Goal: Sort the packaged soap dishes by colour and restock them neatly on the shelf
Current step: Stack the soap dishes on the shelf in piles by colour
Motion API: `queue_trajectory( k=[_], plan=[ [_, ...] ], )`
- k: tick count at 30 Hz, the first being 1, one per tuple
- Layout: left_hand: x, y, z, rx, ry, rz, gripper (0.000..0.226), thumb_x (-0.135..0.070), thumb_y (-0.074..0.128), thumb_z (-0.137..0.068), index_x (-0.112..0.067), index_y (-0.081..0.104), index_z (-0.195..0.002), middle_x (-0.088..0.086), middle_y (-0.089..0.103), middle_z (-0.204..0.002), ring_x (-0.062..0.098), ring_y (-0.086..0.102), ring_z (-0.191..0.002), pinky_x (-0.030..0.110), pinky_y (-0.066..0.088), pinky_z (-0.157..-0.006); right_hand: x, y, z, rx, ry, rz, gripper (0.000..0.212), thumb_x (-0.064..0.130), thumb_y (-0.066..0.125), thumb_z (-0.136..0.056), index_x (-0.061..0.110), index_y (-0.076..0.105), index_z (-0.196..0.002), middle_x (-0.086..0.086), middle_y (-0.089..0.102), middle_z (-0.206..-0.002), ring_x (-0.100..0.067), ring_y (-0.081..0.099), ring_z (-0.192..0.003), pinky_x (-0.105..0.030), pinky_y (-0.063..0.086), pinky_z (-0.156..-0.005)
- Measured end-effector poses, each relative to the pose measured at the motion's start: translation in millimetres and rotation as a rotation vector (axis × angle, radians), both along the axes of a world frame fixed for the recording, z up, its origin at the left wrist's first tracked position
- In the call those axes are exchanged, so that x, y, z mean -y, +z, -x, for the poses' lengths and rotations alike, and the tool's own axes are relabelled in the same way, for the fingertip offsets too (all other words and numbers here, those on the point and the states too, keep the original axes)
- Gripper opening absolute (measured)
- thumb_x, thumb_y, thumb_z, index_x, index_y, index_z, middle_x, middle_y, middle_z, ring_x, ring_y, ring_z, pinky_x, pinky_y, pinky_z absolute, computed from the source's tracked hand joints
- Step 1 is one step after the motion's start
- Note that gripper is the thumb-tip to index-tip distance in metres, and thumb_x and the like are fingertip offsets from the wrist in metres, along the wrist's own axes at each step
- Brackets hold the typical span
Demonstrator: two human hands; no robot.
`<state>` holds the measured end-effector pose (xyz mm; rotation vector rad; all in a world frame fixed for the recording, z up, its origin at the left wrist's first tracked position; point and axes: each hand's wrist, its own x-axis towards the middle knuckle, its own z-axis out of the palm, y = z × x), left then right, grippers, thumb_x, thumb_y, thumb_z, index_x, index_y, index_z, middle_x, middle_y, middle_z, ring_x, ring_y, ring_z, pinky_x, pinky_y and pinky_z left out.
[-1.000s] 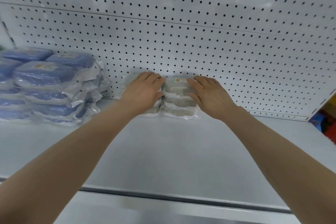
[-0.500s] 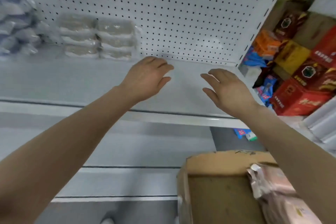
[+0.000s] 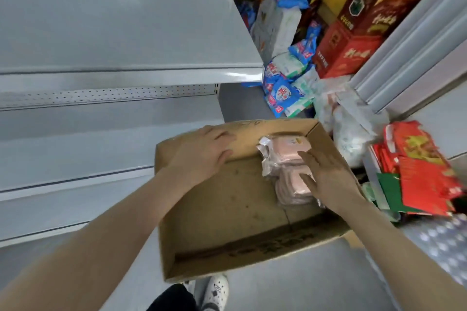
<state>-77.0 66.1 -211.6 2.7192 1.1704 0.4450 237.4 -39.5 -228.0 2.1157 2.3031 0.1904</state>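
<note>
bright, even light; a glare streak on the shelf lip [image 3: 240, 74]. soft shadows inside the cardboard box [image 3: 227, 199]. wide-angle bending at the edges, slight motion blur throughout.

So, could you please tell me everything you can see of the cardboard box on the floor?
The cardboard box is brown and open-topped, standing beside the shelving. Its bare bottom looks scuffed and spotted, with dark print on the near wall. A stack of pink packaged soap dishes sits against its right side. The left hand rests on the far wall; the right hand touches the packs.
</note>
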Motion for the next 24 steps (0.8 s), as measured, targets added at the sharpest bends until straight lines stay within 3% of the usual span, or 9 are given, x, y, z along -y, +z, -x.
queue_trajectory(
  k=[4, 7, 12, 17, 20, 24],
  plan=[
    [10, -28, -28, -0.083, -0.062, 0.17, 0.044, -0.036, 0.043, -0.099, -0.026, 0.045, -0.142, -0.003, 0.047, -0.142, 0.017, 0.039, -0.131, 0.033, 0.037, -0.105, 33, -35, -27, -0.063, -0.304, 0.357, 0.067, 0.036, 0.062, -0.09, 0.023, 0.033, -0.149, -0.003, 0.036, -0.152, -0.029, 0.047, -0.129, -0.04, 0.046, -0.1],
    [5, -45, -52, -0.15, -0.115, 0.169, 0.047, -0.038, 0.045, -0.099, -0.026, 0.041, -0.144, -0.003, 0.046, -0.143, 0.017, 0.038, -0.132, 0.032, 0.037, -0.107, 39, -50, -39, -0.106, -0.369, 0.394, 0.075, 0.034, 0.062, -0.089, 0.026, 0.022, -0.152, 0.002, 0.026, -0.156, -0.025, 0.039, -0.135, -0.037, 0.044, -0.103],
    [-6, -60, -109, -0.212, -0.149, 0.159, 0.052, -0.038, 0.049, -0.097, -0.021, 0.038, -0.145, -0.002, 0.041, -0.147, 0.019, 0.036, -0.134, 0.031, 0.034, -0.108, 18, -64, -52, -0.14, -0.33, 0.381, 0.083, 0.022, 0.069, -0.086, 0.026, 0.018, -0.151, 0.0, 0.014, -0.16, -0.025, 0.027, -0.143, -0.039, 0.04, -0.11],
    [-36, -85, -181, -0.248, -0.114, 0.154, 0.063, -0.034, 0.051, -0.096, -0.016, 0.026, -0.151, 0.004, 0.027, -0.155, 0.021, 0.024, -0.142, 0.032, 0.022, -0.116, -10, -83, -73, -0.106, -0.173, 0.463, 0.088, 0.023, 0.066, -0.088, 0.021, 0.009, -0.155, -0.001, 0.011, -0.162, -0.025, 0.003, -0.15, -0.04, 0.016, -0.122],
    [-52, -100, -225, -0.32, -0.065, 0.166, 0.07, -0.037, 0.054, -0.095, -0.015, 0.02, -0.152, 0.007, 0.022, -0.158, 0.024, 0.02, -0.144, 0.035, 0.016, -0.117, -15, -93, -84, -0.089, -0.089, 0.46, 0.098, 0.031, 0.07, -0.085, 0.022, 0.002, -0.155, -0.001, 0.009, -0.162, -0.026, 0.004, -0.15, -0.042, 0.01, -0.123],
    [-62, -120, -257, -0.395, -0.04, 0.249, 0.085, -0.042, 0.062, -0.086, -0.014, 0.017, -0.152, 0.012, 0.03, -0.153, 0.029, 0.03, -0.14, 0.041, 0.025, -0.116, -16, -99, -97, -0.116, 0.005, 0.407, 0.099, 0.036, 0.073, -0.083, 0.023, 0.007, -0.155, -0.001, 0.015, -0.161, -0.023, 0.01, -0.149, -0.035, 0.0, -0.119]
  ],
)
